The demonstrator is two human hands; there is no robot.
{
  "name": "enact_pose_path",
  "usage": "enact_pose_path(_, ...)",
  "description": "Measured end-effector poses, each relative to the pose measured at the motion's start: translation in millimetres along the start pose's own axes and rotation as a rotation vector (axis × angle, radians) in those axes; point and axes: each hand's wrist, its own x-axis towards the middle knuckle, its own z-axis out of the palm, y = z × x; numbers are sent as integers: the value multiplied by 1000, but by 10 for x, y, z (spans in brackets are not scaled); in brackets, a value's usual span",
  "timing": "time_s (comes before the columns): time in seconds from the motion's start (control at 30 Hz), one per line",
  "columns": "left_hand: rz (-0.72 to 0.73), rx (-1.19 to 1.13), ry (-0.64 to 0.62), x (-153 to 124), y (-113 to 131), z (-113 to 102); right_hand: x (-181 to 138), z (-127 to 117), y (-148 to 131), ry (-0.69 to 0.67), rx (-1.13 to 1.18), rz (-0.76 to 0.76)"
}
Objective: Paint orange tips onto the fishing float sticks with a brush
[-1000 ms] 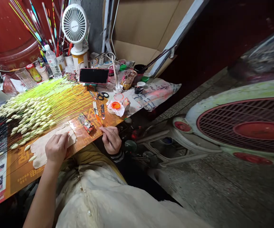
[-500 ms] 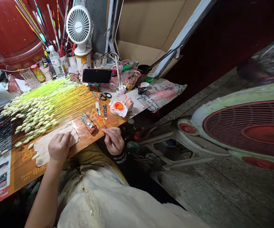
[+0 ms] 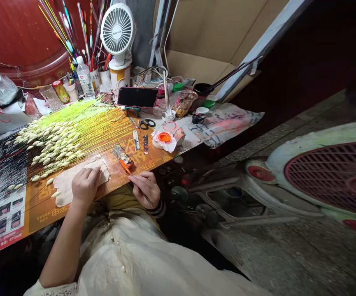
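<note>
Head view | right hand (image 3: 145,190): fingers (image 3: 137,180) pinched narrow on a slim orange-tipped stem (image 3: 124,165), long axis running near-right to far-left, tip just far-left of them | left hand (image 3: 85,187): lying open on a tan cloth (image 3: 65,188) on the tabletop (image 3: 153,162), beside massed cream-bodied fishing floats (image 3: 54,144)

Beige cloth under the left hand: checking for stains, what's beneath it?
The beige cloth lies on an orange printed sheet, seen around its edges; the covered part beneath, and any stains, cannot be seen.
</note>
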Motion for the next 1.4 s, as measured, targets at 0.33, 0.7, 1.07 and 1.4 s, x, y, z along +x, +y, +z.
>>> enact_pose_path(0.33,24,-19,34,10,16,-9,60,41,-56,89,19,-110)
enact_pose_path(0.7,35,-39,56,19,30,-14,23,72,-69,74,34,-104)
enact_pose_path(1.07,18,-24,21,-1,18,-16,26,69,-74,52,55,-97)
enact_pose_path(1.4,25,-7,8,-16,10,-9,30,82,-71,94,42,-75)
